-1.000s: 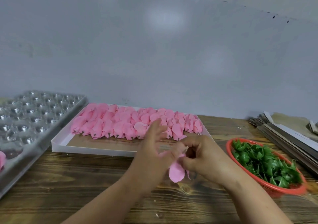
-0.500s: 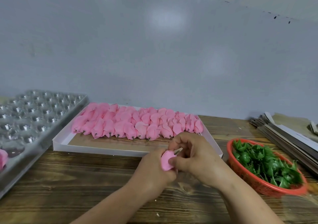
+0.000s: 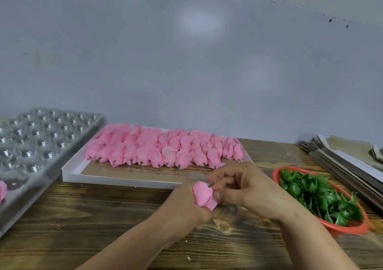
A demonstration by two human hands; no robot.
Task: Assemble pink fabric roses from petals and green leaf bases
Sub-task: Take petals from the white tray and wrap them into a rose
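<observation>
Rose (image 3: pixel 204 195), a pink bud with a short stem poking up, sits wrapped in the left hand (image 3: pixel 186 205) and its curled fingers; the right hand (image 3: pixel 242 189) pinches its side with thumb and fingertips. Green leaves (image 3: pixel 317 197) lie just right of them.

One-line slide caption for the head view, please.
Left hand grips a pink fabric rose bud while right hand pinches its stem, between white petal tray and red basket of green leaf bases.
</observation>
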